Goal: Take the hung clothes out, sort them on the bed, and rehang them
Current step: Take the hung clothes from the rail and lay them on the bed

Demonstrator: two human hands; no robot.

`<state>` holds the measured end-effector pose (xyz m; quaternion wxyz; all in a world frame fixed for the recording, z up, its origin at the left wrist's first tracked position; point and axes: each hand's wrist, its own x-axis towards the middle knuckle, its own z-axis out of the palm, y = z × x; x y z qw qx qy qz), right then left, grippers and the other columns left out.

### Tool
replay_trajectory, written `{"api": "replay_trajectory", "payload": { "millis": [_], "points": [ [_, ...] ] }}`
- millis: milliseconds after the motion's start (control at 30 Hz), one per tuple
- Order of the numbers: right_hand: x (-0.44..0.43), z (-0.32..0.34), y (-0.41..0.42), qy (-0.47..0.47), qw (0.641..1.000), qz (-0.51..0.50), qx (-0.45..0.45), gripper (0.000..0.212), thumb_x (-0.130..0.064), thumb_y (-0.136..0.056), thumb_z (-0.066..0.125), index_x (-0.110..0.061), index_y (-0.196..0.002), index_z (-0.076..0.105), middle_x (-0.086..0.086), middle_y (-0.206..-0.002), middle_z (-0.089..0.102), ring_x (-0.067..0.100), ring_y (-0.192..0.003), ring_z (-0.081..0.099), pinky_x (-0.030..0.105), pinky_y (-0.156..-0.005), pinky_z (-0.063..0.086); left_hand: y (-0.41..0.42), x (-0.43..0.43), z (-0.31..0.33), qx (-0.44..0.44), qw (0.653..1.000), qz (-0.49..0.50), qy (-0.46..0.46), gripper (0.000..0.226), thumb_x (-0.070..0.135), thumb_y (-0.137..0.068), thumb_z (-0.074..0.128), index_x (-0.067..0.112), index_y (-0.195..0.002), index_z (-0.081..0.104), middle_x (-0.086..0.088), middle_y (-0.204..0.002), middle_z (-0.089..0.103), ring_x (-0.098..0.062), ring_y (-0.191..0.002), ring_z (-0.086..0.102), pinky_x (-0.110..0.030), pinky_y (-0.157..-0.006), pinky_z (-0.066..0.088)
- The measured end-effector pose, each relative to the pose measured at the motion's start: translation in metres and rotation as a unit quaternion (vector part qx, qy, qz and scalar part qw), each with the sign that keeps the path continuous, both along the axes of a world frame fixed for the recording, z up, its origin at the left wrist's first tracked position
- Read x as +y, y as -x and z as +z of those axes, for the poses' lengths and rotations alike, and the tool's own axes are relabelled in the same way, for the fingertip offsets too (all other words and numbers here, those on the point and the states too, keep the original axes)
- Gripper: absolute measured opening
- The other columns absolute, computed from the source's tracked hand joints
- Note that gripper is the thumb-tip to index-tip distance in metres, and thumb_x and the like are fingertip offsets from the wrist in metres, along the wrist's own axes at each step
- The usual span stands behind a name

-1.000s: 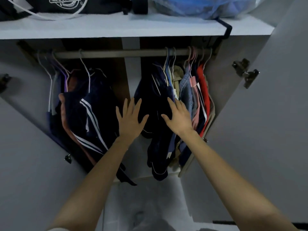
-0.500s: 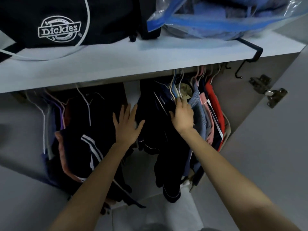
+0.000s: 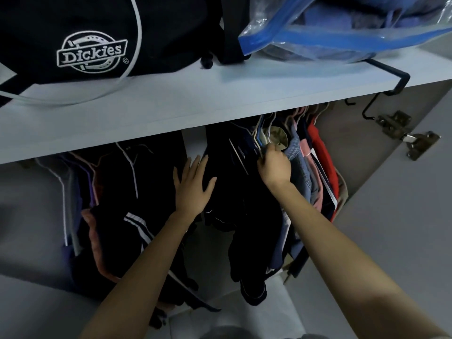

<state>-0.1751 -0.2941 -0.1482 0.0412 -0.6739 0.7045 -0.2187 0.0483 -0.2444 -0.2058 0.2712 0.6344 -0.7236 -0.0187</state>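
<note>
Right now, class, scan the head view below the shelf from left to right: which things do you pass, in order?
White-striped dark garment → left hand → dark navy clothes → right hand, gripping a hanger → denim garment → pink garment → red garment → door hinge.

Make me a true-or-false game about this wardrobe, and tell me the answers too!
1. The right hand curls round hangers in the right bunch of clothes. True.
2. The left hand holds a shoe. False: it lies open and flat against dark clothes.
3. The black bag on the shelf says Dickies. True.
4. The red garment hangs at the far left. False: it hangs near the right end.
</note>
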Motion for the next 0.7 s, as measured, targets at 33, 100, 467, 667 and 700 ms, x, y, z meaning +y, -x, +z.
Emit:
{"api": "replay_trajectory", "payload": {
  "millis": [33,100,467,667,700],
  "points": [
    [0.001,0.000,0.001,0.011,1.000,-0.001,-0.001,0.029,-0.010,-0.093,0.053,0.003,-0.119,0.048,0.024,-0.119,0.054,0.044,-0.100,0.059,0.040,-0.066,0.041,0.001,-0.001,0.000,0.000,1.000,-0.002,-0.002,0.071,0.062,-0.095,0.022,0.023,-0.155,0.027,-0.002,-0.161,0.030,-0.023,-0.151,0.017,-0.054,-0.121,0.002],
    [0.003,0.000,0.004,0.038,0.999,0.003,-0.004,0.029,-0.007,-0.092,0.055,0.003,-0.118,0.050,0.023,-0.122,0.050,0.044,-0.103,0.056,0.042,-0.066,0.042,0.001,-0.002,0.000,0.004,1.000,-0.005,-0.006,0.071,0.062,-0.095,0.021,0.024,-0.155,0.026,-0.002,-0.161,0.029,-0.022,-0.151,0.016,-0.055,-0.121,0.002],
    [0.015,0.016,0.003,0.034,0.998,-0.003,-0.059,0.017,-0.013,-0.088,0.059,-0.004,-0.103,0.061,0.020,-0.103,0.066,0.041,-0.097,0.060,0.041,-0.073,0.047,0.006,0.002,0.010,0.006,1.000,-0.016,-0.008,0.066,0.057,-0.098,0.027,0.025,-0.156,0.023,-0.002,-0.162,0.026,-0.022,-0.151,0.016,-0.055,-0.121,0.002],
    [0.017,0.031,0.002,0.100,0.981,-0.001,-0.165,0.011,-0.019,-0.085,0.068,-0.011,-0.090,0.062,0.007,-0.091,0.068,0.030,-0.091,0.062,0.041,-0.073,0.052,0.008,-0.002,0.023,0.028,0.999,-0.019,0.012,0.063,0.046,-0.102,0.043,0.026,-0.157,0.020,-0.001,-0.162,0.027,-0.023,-0.151,0.017,-0.052,-0.122,-0.001],
    [0.019,0.034,0.004,0.110,0.979,0.002,-0.174,0.010,-0.018,-0.085,0.068,-0.012,-0.089,0.062,0.006,-0.090,0.067,0.028,-0.089,0.062,0.041,-0.072,0.052,0.009,-0.002,0.025,0.036,0.999,-0.021,0.015,0.063,0.046,-0.102,0.044,0.026,-0.157,0.020,0.000,-0.162,0.026,-0.022,-0.151,0.016,-0.050,-0.121,-0.002]
  ]
}}
